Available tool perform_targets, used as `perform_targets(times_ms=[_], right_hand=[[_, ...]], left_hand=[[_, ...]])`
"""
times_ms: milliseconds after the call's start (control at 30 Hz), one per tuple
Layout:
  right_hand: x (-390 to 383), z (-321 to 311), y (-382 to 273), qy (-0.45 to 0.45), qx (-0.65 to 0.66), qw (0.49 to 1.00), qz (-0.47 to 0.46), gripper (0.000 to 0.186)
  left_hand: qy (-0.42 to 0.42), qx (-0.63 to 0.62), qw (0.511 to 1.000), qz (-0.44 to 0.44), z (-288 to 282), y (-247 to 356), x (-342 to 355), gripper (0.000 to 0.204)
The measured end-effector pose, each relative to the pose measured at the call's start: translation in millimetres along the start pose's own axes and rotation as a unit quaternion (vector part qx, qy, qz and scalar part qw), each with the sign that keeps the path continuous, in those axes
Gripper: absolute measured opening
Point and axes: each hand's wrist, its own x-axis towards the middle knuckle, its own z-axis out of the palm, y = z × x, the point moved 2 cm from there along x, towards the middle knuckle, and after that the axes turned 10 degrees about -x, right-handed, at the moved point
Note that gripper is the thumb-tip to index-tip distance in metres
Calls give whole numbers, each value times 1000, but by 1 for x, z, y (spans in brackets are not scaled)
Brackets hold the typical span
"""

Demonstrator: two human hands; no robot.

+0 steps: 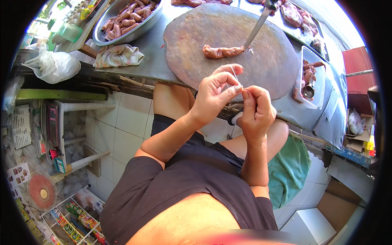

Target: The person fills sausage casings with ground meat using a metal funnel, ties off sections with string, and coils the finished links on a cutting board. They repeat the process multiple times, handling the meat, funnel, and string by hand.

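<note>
My left hand [214, 92] and my right hand [258, 108] meet in front of the near edge of a large round wooden chopping board [188, 36]. Both pinch a thin white string [234, 73], which runs up from the fingertips across the left fingers. On the board, beyond my hands, lies one short reddish sausage [222, 52]. A knife [258, 28] stands tilted beside its right end, its tip down at the board and its handle up. Neither hand touches the sausage or the knife.
A metal bowl [154, 20] of sausages stands back left, near a stained cloth [118, 56]. To the right, a plastic tub [316, 100] holds meat pieces and a metal scoop. Raw meat [292, 15] lies on a tray at the back right. A green cloth [290, 169] hangs by my leg.
</note>
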Motion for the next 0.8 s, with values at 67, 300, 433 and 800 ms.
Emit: perform_targets(times_ms=[67, 300, 433, 800], right_hand=[[0, 0, 3, -19, 5, 999, 49, 3], [9, 1, 21, -143, -78, 969, 184, 10], [9, -3, 10, -86, -6, 996, -11, 22], [43, -32, 26, -101, 272, 949, 123, 45]], left_hand=[[19, 203, 967, 153, 2, 6, 1, 27], [-15, 304, 918, 255, 3, 20, -2, 51], [-48, 188, 971, 141, 9, 13, -3, 47], [26, 437, 883, 169, -38, 15, 37, 40]])
